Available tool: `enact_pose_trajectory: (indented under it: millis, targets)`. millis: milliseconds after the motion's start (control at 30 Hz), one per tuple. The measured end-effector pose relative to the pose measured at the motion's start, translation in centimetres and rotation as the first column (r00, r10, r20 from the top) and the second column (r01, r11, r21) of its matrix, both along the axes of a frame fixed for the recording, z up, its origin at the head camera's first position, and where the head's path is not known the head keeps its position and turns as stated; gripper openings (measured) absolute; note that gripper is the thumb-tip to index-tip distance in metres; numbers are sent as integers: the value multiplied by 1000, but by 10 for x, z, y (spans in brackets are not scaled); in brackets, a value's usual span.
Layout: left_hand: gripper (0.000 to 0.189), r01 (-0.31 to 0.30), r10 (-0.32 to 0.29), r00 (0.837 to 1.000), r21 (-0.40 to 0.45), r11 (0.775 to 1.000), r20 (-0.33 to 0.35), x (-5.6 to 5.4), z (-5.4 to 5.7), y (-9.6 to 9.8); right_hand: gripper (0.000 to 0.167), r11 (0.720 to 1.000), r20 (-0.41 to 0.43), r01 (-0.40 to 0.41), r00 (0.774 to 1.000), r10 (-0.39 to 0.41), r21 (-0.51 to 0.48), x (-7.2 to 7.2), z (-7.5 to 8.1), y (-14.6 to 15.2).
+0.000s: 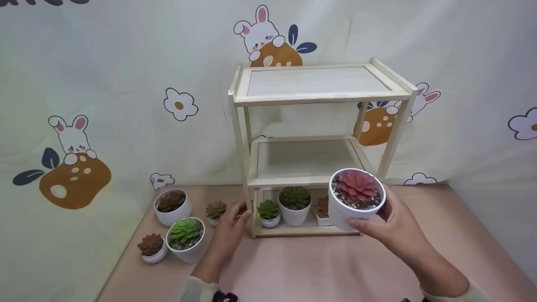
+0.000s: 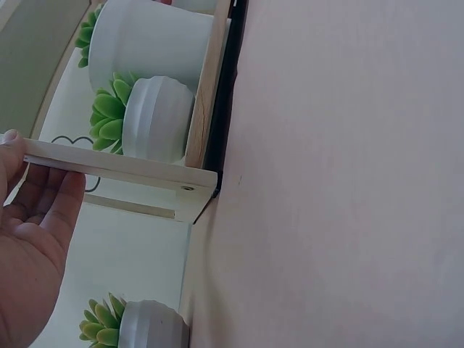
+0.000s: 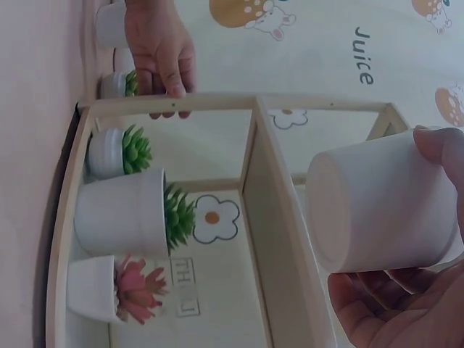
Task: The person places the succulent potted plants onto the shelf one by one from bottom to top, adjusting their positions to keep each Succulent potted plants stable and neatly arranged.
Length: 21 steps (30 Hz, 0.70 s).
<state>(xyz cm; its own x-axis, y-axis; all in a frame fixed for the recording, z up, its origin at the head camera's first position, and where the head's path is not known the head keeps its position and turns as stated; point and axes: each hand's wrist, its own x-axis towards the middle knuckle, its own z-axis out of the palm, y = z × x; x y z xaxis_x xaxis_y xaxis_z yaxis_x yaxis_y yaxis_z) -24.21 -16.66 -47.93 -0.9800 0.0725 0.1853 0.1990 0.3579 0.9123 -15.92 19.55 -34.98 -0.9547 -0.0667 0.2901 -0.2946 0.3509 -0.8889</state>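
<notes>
My right hand (image 1: 400, 224) grips a white round pot (image 1: 345, 214) with a red succulent (image 1: 358, 184), held up in front of the wooden shelf (image 1: 300, 182) near its middle board. In the right wrist view the pot (image 3: 391, 206) lies between thumb and fingers, its base towards the shelf. My left hand (image 1: 228, 230) holds the shelf's front left post low down; the left wrist view shows thumb and fingers on either side of that post (image 2: 119, 165). On the bottom board stand a small green succulent (image 1: 268, 212), a larger green one (image 1: 295, 207) and a reddish one (image 1: 322, 209), partly hidden.
Left of the shelf stand several potted succulents: a brown one (image 1: 173, 209), a bright green one (image 1: 186, 241), a small reddish-brown one (image 1: 152, 247) and another (image 1: 215, 209) beside my left hand. A printed cloth (image 1: 126, 54) hangs behind the pink tabletop (image 1: 302, 268).
</notes>
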Motion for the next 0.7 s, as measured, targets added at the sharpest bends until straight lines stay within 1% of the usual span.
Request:
enact_pose_trajectory:
  millis: [233, 333, 400, 533, 700]
  targets:
    - [42, 2, -2, 1000, -13, 1000, -13, 0, 0, -1, 85, 998, -11, -59, 998, 58, -21, -7, 7, -17]
    - [42, -1, 1, 1000, -13, 1000, -7, -1, -1, 0, 85, 998, -5, -68, 998, 68, -12, -9, 10, -24]
    - [43, 3, -4, 1000, -18, 1000, -16, -1, -1, -1, 85, 997, 3, -76, 997, 76, -14, -11, 13, -29]
    - [43, 9, -10, 1000, -18, 1000, -27, -2, -2, 0, 86, 996, 16, -90, 996, 90, -28, -15, 18, -38]
    - [43, 5, -5, 1000, -5, 1000, -19, -1, -2, -1, 85, 992, 27, -110, 993, 111, -57, -24, 21, -50]
